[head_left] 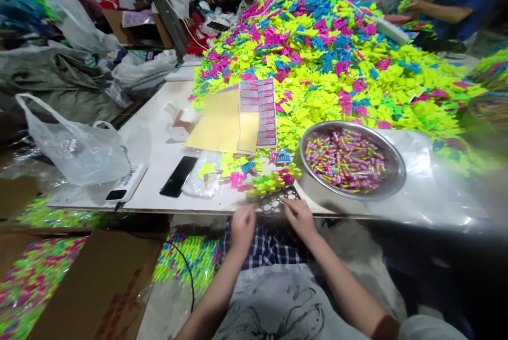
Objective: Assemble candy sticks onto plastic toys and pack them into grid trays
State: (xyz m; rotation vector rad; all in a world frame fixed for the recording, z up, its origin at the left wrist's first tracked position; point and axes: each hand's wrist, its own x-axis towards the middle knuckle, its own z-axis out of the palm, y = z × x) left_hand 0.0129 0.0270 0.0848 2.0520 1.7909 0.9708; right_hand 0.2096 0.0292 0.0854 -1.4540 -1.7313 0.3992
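Observation:
At the table's front edge lies a black frame with hexagonal holes [273,203]. My left hand [243,227] is at its left side, fingers curled closed; what they hold, if anything, is hidden. My right hand [300,218] pinches the right part of the frame between thumb and fingers. Just behind the frame, a row of yellow-green and pink plastic pieces [270,183] touches or overlaps its far edge. A few loose blue, pink and yellow pieces [238,178] lie behind my left hand.
A metal bowl [401,170] of small printed tubes stands right. Behind rises a large heap of plastic pieces [337,64]. Sticker sheets [266,112], yellow card [216,120], a phone [178,176] and a plastic bag [75,144] lie left. A co-worker's arm [448,10] is far right.

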